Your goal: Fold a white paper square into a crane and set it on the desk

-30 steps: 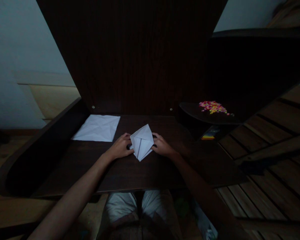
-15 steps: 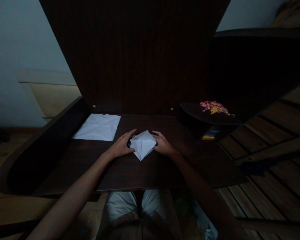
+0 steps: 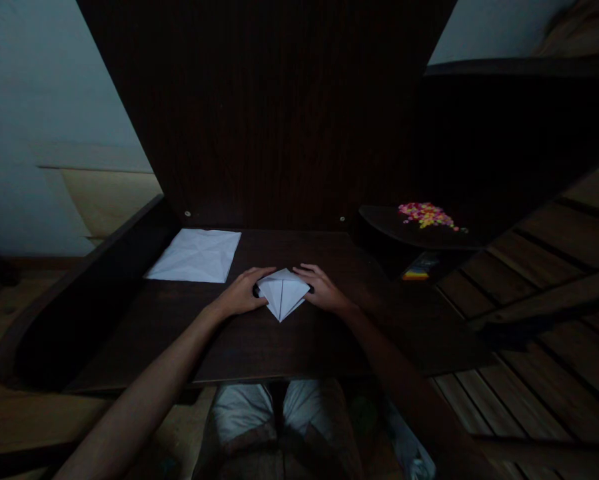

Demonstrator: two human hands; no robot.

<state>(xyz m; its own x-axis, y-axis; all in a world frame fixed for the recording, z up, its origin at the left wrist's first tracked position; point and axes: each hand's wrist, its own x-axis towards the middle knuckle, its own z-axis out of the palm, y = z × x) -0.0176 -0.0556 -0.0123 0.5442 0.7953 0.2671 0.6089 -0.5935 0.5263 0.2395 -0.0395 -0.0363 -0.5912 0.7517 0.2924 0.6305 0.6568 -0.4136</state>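
A folded piece of white paper (image 3: 282, 293), kite-shaped with a crease or slit down its middle, lies on the dark desk in front of me. Its point faces me and its top flap is tilted up. My left hand (image 3: 246, 291) grips the paper's left corner, thumb near the lower edge and fingers curved along the upper edge. On the opposite side, my right hand (image 3: 323, 289) grips the right corner with its fingers at the upper edge. The fingertips of both hands are partly hidden by the paper.
A creased white sheet (image 3: 196, 256) lies at the left of the desk (image 3: 279, 353). Small colourful pieces (image 3: 429, 215) are heaped on a corner shelf (image 3: 389, 223) at the right. A raised side panel (image 3: 79, 300) bounds the left edge.
The upper flap of the folded paper looks lower and flatter than before. The fingers of both hands have moved inward along its upper edges.
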